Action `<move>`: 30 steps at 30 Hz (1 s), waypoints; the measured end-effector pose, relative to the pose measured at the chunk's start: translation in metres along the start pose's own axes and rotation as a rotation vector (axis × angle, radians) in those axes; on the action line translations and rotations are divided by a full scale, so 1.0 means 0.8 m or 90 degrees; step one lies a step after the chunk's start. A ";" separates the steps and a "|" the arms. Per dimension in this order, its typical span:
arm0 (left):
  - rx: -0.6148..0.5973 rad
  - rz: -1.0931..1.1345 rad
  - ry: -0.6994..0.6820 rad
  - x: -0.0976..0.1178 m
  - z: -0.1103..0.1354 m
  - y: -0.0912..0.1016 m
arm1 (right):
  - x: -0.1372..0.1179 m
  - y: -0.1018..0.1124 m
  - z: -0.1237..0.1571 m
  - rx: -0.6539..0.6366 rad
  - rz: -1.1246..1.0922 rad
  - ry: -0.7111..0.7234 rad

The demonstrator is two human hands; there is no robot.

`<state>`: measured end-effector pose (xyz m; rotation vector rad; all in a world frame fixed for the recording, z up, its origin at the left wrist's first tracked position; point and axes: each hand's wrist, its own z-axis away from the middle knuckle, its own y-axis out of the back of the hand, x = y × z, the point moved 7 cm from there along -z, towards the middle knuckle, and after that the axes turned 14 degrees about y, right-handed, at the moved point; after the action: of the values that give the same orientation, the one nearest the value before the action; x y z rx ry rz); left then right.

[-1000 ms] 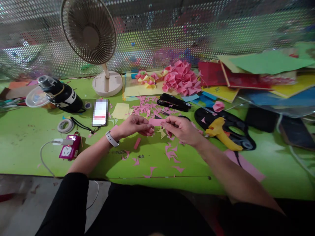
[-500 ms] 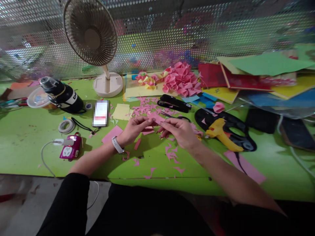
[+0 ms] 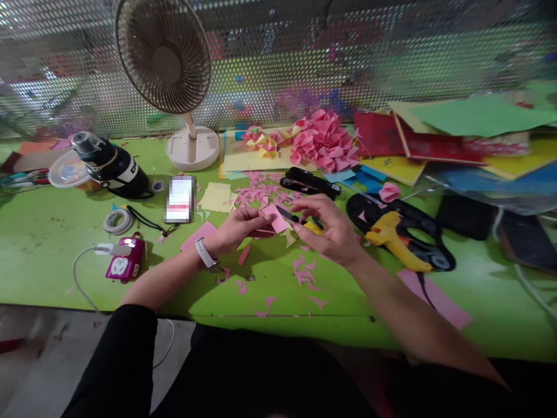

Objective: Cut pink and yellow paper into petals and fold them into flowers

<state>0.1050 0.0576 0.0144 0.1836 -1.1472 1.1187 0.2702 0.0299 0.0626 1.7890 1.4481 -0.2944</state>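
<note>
Between the thumb and fingers of my left hand [image 3: 243, 229] is a small piece of pink paper [image 3: 275, 219]. My right hand [image 3: 328, 227] has hold of dark scissors [image 3: 285, 214], their blades pointing left over the paper's right edge. Its fingers partly hide the handles. Something yellow [image 3: 312, 228] shows beneath that hand; I cannot make out what it is. Pink paper scraps [image 3: 256, 190] lie heaped just beyond my hands, and more are scattered in front of them. A larger pink sheet [image 3: 200, 235] rests partly under my left wrist.
Folded pink paper flowers [image 3: 324, 139] are piled at the back, behind a black stapler [image 3: 310, 183]. On the right, a yellow glue gun [image 3: 394, 241] lies across a black holder. A fan [image 3: 191, 148], phone [image 3: 178, 199], bottle [image 3: 114, 168] and tape roll [image 3: 118, 222] stand or lie left.
My right hand has let go of the pink paper and taken up the scissors from the table, bringing the blades to the paper. My left hand still holds the paper.
</note>
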 end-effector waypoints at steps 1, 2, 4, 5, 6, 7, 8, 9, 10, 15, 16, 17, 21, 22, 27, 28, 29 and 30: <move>-0.006 -0.003 0.014 -0.001 0.001 -0.001 | -0.003 0.000 -0.002 -0.020 0.019 0.044; -0.013 -0.005 0.029 -0.002 0.001 -0.002 | -0.005 -0.002 -0.004 -0.044 0.024 0.078; -0.025 -0.005 0.057 -0.005 0.002 -0.004 | -0.007 -0.007 -0.005 -0.078 0.015 0.114; -0.028 -0.005 0.069 -0.006 0.002 -0.004 | -0.007 -0.008 -0.005 -0.085 0.009 0.123; -0.029 -0.005 0.079 -0.008 0.002 -0.004 | -0.007 -0.010 -0.005 -0.089 0.007 0.132; -0.030 -0.005 0.087 -0.010 0.001 -0.003 | -0.009 -0.011 -0.005 -0.092 0.009 0.141; -0.032 -0.005 0.092 -0.011 0.000 -0.003 | -0.010 -0.012 -0.005 -0.095 0.012 0.152; -0.036 -0.007 0.095 -0.013 -0.002 -0.003 | -0.012 -0.013 -0.005 -0.098 0.015 0.163; -0.040 -0.012 0.095 -0.014 -0.003 -0.002 | -0.015 -0.014 -0.005 -0.098 0.016 0.175; -0.021 -0.069 0.028 -0.014 -0.004 -0.003 | -0.023 -0.014 -0.004 -0.043 -0.013 0.186; -0.019 -0.075 0.004 -0.012 -0.002 -0.004 | -0.022 -0.014 -0.003 -0.028 -0.019 0.168; -0.020 -0.079 -0.017 -0.010 -0.001 -0.006 | -0.020 -0.015 -0.003 -0.014 -0.022 0.143; -0.005 -0.085 -0.058 -0.005 0.005 -0.011 | -0.007 -0.019 0.000 0.026 -0.059 0.008; -0.001 -0.087 -0.058 -0.005 0.006 -0.011 | -0.003 -0.021 0.001 0.027 -0.079 -0.026; -0.020 -0.096 -0.057 -0.003 0.007 -0.015 | 0.006 -0.026 0.004 0.024 -0.125 -0.125; -0.024 -0.101 -0.059 -0.004 0.006 -0.016 | 0.007 -0.026 0.004 0.023 -0.126 -0.131; -0.027 -0.107 -0.061 -0.005 0.005 -0.016 | 0.008 -0.026 0.005 0.022 -0.129 -0.137; -0.029 -0.113 -0.063 -0.005 0.005 -0.016 | 0.009 -0.027 0.005 0.022 -0.130 -0.143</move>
<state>0.1127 0.0465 0.0178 0.3026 -1.2189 0.9336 0.2547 0.0326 0.0462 1.5786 1.4712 -0.6095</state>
